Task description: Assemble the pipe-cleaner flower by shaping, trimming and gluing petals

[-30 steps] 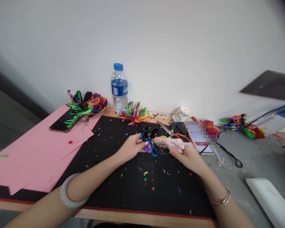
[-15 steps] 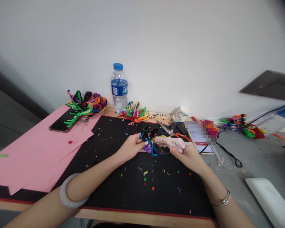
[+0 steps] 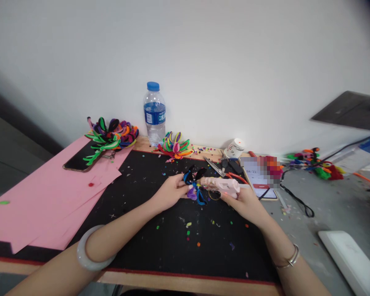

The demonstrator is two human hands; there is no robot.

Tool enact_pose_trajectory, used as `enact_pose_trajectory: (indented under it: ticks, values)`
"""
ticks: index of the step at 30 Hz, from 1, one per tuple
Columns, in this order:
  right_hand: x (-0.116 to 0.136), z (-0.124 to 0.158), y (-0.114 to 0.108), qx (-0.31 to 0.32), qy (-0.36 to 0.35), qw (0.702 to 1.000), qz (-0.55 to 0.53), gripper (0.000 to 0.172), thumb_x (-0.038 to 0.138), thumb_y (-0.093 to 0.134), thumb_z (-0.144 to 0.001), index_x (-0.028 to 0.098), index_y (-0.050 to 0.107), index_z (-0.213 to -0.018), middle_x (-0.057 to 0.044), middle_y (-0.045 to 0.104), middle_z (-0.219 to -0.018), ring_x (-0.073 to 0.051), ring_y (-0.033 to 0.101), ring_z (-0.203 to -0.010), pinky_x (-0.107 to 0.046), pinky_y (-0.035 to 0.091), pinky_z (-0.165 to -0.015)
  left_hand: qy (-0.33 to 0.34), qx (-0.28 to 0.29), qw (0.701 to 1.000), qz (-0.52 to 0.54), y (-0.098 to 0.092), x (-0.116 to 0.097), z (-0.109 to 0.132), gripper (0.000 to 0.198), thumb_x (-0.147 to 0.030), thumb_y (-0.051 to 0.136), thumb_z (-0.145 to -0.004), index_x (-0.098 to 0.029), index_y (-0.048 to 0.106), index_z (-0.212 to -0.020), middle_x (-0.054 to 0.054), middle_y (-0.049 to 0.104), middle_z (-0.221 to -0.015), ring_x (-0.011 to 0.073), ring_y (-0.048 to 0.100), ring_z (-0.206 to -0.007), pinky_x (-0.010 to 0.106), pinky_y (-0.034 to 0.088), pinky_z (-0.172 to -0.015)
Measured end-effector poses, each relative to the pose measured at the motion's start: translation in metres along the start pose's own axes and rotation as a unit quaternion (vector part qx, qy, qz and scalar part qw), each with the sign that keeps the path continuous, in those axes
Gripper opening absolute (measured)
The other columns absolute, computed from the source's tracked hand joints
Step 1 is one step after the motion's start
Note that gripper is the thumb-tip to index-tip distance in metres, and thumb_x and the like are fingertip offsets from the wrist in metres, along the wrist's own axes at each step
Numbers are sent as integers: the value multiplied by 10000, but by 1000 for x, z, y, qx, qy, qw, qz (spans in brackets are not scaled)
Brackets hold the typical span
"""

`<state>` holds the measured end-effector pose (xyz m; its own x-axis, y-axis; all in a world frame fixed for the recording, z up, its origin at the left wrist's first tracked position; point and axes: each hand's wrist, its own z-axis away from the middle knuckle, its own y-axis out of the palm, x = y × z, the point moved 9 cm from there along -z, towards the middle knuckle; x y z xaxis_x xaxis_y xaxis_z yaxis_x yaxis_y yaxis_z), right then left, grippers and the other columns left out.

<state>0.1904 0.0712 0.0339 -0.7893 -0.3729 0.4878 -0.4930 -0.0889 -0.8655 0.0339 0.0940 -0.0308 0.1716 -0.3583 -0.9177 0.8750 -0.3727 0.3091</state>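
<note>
Between the fingers of my left hand [image 3: 172, 191] is a pipe-cleaner flower [image 3: 200, 196] with blue, black and purple loops. My right hand [image 3: 245, 205] is closed round a pale pink hot glue gun [image 3: 223, 185], whose nozzle points left at the middle of the flower. Nozzle and flower look to be touching or very close. A glue stick [image 3: 244, 186] sticks out from the gun's back end. Both hands are just above the black mat [image 3: 172, 250], and some fingertips are hidden behind the flower and the gun.
Scissors [image 3: 214, 166], a paper cup [image 3: 235, 148] and a lit phone [image 3: 260, 181] lie beyond my right hand. A water bottle [image 3: 154, 115] stands by the wall near pipe-cleaner bundles [image 3: 175, 146]. Pink sheets [image 3: 49, 197] bear a dark phone [image 3: 80, 158]. Coloured scraps dot the mat.
The flower has turned slightly in my left hand, with its blue and black loops shifted a little. The glue gun stays almost where it was.
</note>
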Motion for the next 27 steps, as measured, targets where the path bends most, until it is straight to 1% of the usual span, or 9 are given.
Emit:
enact_pose_trajectory:
  ticks: [3,7,11,17,23,25,27]
  values:
    - [0,0,0,3,3,1000,3,214,303,462,-804,153,551,-679,10,523,-571,-106,461,-503,-203,380,-481,10,4,1000,-8,1,-1,0,221,-172,605,-703,-138,551,-914,12,639,-742,153,629,-712,321,522,-700]
    - [1,0,1,12,1,1000,-5,205,301,456,-812,143,582,-778,-5,563,-638,-116,488,-548,-209,405,-523,19,9,999,-24,2,-1,0,249,-201,614,-700,-137,546,-932,18,634,-745,168,627,-732,338,516,-713]
    - [0,0,3,16,3,1000,-9,204,300,454,-814,145,579,-767,1,544,-612,-111,472,-532,-204,398,-507,25,15,999,-38,1,-1,0,248,-222,606,-712,-139,542,-936,23,633,-755,173,627,-749,345,510,-729]
    - [-1,0,3,12,0,1000,-11,197,300,457,-815,147,572,-768,2,542,-614,-112,480,-543,-203,403,-515,31,19,998,-48,2,-1,0,243,-208,586,-729,-143,534,-957,24,633,-752,174,628,-754,341,512,-722]
    - [0,-1,0,1,-1,1000,-4,197,297,460,-810,146,562,-733,0,554,-616,-113,491,-541,-204,402,-518,17,0,1000,-21,-1,-3,0,210,-157,583,-721,-130,544,-925,20,637,-743,152,631,-723,311,519,-699]
    - [2,-1,-1,-3,-7,1000,-6,188,291,464,-808,148,561,-733,-3,565,-633,-118,506,-561,-206,409,-535,10,-6,1000,-10,-2,-3,0,211,-149,586,-718,-130,547,-925,21,644,-754,147,634,-716,313,519,-705]
    - [3,-1,-2,-6,-11,1000,-3,186,289,468,-804,152,555,-713,0,558,-614,-118,504,-550,-205,404,-522,6,-7,1000,1,-2,-2,0,218,-151,595,-714,-132,549,-926,23,651,-772,146,638,-713,324,516,-720]
